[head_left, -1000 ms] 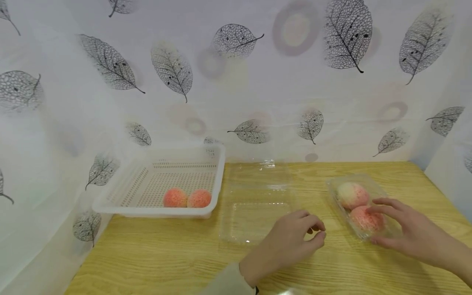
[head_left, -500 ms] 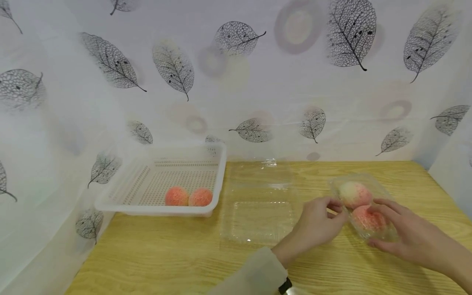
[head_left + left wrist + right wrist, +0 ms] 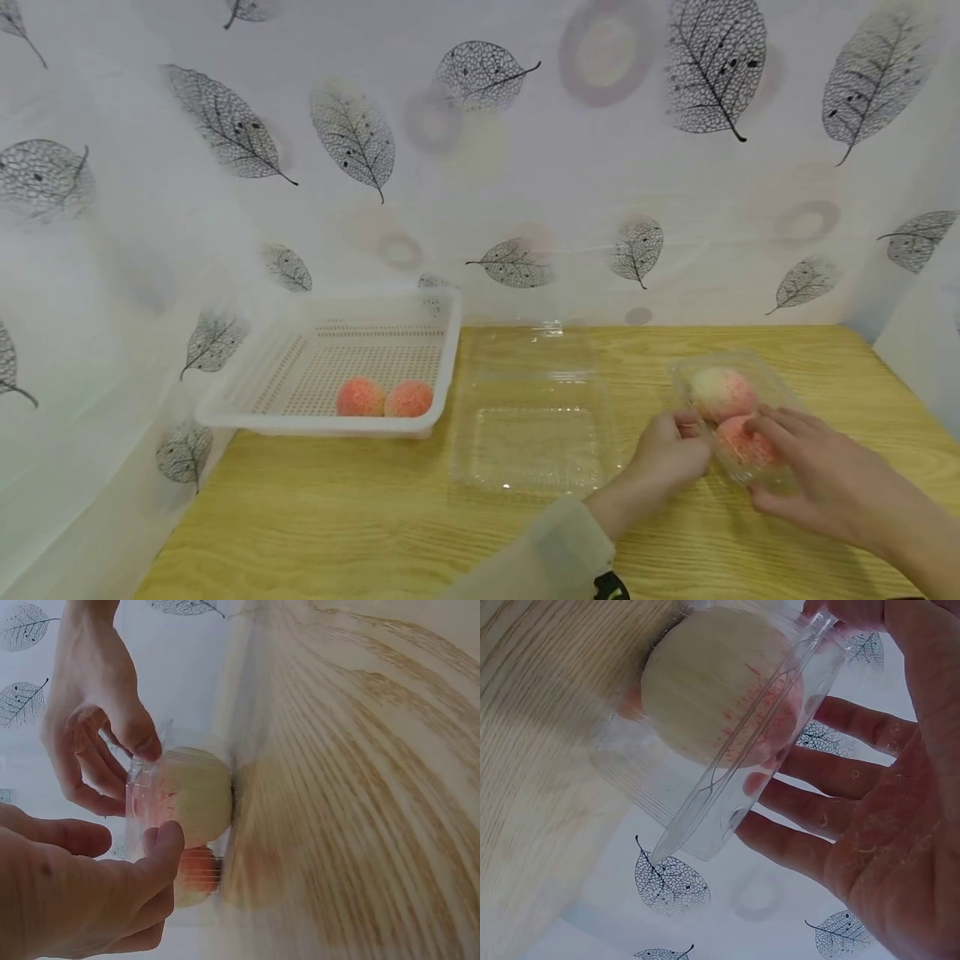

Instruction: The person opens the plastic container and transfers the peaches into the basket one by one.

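Observation:
A clear plastic clamshell box (image 3: 750, 360) with two pink-and-cream peaches (image 3: 722, 393) inside stands closed at the table's right. My left hand (image 3: 671, 454) is at its left edge, thumb and fingers bent about the rim; its thumb overlaps the box in the left wrist view. My right hand (image 3: 832, 475) holds the box from the right, thumb at the near corner and fingers over the lid. In the right wrist view those fingers (image 3: 840, 772) spread across the lid above a peach (image 3: 712, 690). Part of the rim is hidden behind my hands.
Mid-table, a second clear clamshell box (image 3: 532, 446) lies with its lid raised at the back. To its left a white perforated basket (image 3: 300, 425) holds two peaches (image 3: 384, 398). A leaf-print curtain (image 3: 480, 167) hangs behind the wooden table (image 3: 337, 517).
My left hand has moved right, from beside the open box to the left edge of the box with peaches. My right hand has stayed on that box, its fingers shifting slightly over the lid.

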Motion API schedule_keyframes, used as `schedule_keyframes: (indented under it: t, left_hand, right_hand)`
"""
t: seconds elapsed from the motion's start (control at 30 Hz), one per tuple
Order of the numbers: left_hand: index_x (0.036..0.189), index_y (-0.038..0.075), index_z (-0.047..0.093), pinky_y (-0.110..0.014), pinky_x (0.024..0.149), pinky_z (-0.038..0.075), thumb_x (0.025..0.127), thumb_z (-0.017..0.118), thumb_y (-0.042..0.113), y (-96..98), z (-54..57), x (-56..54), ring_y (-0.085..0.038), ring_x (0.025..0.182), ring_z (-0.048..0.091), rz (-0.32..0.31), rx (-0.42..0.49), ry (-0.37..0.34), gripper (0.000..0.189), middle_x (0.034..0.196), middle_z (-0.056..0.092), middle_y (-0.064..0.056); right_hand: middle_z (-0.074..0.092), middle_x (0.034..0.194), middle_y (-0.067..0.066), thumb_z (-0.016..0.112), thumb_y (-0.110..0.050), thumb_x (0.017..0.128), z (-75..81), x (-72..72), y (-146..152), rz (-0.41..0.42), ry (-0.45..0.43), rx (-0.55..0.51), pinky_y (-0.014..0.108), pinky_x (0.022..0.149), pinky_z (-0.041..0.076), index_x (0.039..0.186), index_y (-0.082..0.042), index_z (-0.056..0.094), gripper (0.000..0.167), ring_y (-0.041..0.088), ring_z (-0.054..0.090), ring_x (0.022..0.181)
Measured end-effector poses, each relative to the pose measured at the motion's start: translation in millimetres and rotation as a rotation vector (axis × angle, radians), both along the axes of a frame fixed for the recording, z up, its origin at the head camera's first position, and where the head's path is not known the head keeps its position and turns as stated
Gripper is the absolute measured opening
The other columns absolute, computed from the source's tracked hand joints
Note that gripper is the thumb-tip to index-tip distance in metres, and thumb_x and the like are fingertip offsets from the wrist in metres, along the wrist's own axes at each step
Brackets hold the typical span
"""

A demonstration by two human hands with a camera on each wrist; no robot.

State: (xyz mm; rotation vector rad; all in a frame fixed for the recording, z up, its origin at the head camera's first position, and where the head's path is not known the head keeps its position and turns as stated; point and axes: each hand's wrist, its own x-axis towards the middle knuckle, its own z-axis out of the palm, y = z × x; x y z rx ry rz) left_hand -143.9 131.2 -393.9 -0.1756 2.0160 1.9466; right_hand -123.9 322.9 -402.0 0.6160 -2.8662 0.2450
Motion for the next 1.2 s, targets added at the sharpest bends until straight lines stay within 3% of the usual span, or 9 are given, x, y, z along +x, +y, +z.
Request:
schedule_keyframes:
  t: [0.1,0.23,0.33,0.47,0.57,0.73,1.0,1.2]
  left_hand:
    - [0.108,0.012,0.064,-0.025,0.059,0.044,0.078,0.058,-0.007,0.4,-3.8,1.7,-0.012,0.066,0.051,0.029,0.040,-0.015,0.036,0.086,0.056,0.001]
    - [0.104,0.012,0.064,-0.023,0.055,0.040,0.078,0.055,-0.010,1.7,-7.5,3.2,-0.012,0.060,0.049,0.010,0.093,-0.012,0.035,0.081,0.057,0.001]
    - [0.102,0.013,0.063,-0.023,0.054,0.038,0.076,0.052,-0.011,3.4,-9.5,4.6,-0.013,0.060,0.048,0.006,0.113,-0.025,0.037,0.077,0.057,0.001]
    - [0.098,0.014,0.061,-0.028,0.058,0.047,0.078,0.054,-0.012,7.7,-13.3,6.4,-0.016,0.067,0.054,0.039,0.137,-0.083,0.033,0.079,0.060,-0.004]
    - [0.096,0.014,0.059,-0.033,0.063,0.056,0.084,0.062,-0.007,12.1,-16.4,6.9,-0.017,0.069,0.059,0.082,0.150,-0.114,0.025,0.081,0.062,-0.006]
    - [0.093,0.012,0.057,-0.036,0.065,0.060,0.080,0.068,-0.012,15.2,-19.6,6.1,-0.016,0.063,0.058,0.116,0.165,-0.119,0.030,0.082,0.061,-0.006]
    - [0.095,0.009,0.061,-0.042,0.073,0.064,0.078,0.073,-0.010,9.5,-24.9,6.8,-0.026,0.071,0.074,-0.025,0.139,-0.183,0.027,0.072,0.071,-0.011]
    - [0.084,0.008,0.065,-0.045,0.076,0.064,0.083,0.075,-0.005,11.7,-26.4,9.2,-0.035,0.083,0.078,-0.053,0.131,-0.200,0.016,0.077,0.076,-0.018]
  right_hand:
    - [0.065,0.127,0.028,0.091,-0.035,0.063,-0.6,0.5,-1.8,0.004,0.027,0.013,0.067,0.073,0.054,0.120,-0.007,0.066,0.068,0.053,0.061,0.114]
    - [0.067,0.125,0.023,0.089,-0.035,0.061,-3.0,1.5,-2.8,0.039,0.092,0.021,0.068,0.078,0.053,0.118,-0.008,0.065,0.068,0.052,0.062,0.113]
    - [0.069,0.105,0.008,0.086,-0.032,0.058,-4.2,0.2,-4.0,0.094,0.164,0.008,0.062,0.076,0.055,0.103,-0.014,0.061,0.054,0.048,0.066,0.107]
    - [0.063,0.092,-0.002,0.083,-0.028,0.056,-5.0,-1.8,-4.8,0.146,0.222,-0.006,0.061,0.072,0.055,0.088,-0.021,0.047,0.049,0.048,0.068,0.099]
    - [0.066,0.094,0.003,0.083,-0.028,0.056,-5.6,-2.1,-5.0,0.153,0.230,-0.005,0.063,0.072,0.055,0.087,-0.021,0.046,0.049,0.050,0.068,0.098]
    - [0.070,0.100,0.013,0.083,-0.028,0.057,-8.0,-2.5,-4.3,0.164,0.238,0.009,0.063,0.072,0.056,0.087,-0.021,0.047,0.047,0.050,0.069,0.097]
    - [0.070,0.112,0.029,0.085,-0.024,0.055,-9.9,-0.7,-0.4,0.155,0.233,0.038,0.064,0.071,0.055,0.089,-0.021,0.052,0.048,0.054,0.067,0.101]
    - [0.069,0.116,0.029,0.086,-0.022,0.051,-11.9,-1.3,4.4,0.165,0.245,0.016,0.066,0.071,0.054,0.092,-0.021,0.058,0.050,0.056,0.066,0.101]
